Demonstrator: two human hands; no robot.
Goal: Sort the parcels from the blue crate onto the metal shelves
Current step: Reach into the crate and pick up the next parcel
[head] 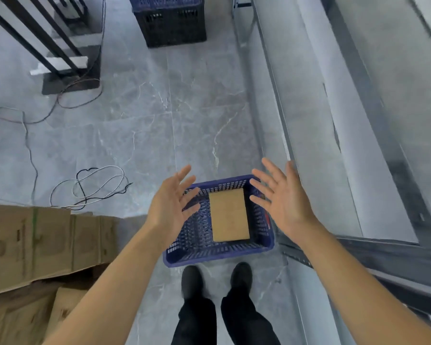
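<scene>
A blue slotted crate [192, 252] stands on the grey floor just ahead of my feet. One flat brown cardboard parcel [229, 215] lies in its right half. My left hand [171, 205] hovers over the crate's left rim, fingers spread, holding nothing. My right hand [281, 195] hovers over the right rim, palm facing inward, fingers spread and empty. The metal shelves [373, 135] run along the right side, with grey boards and steel rails.
Flattened cardboard boxes [40, 247] are stacked at the lower left. Loose cables [97, 185] trail over the floor on the left. A dark crate stack [171, 21] stands at the far end, and a black metal frame [60, 46] at the top left.
</scene>
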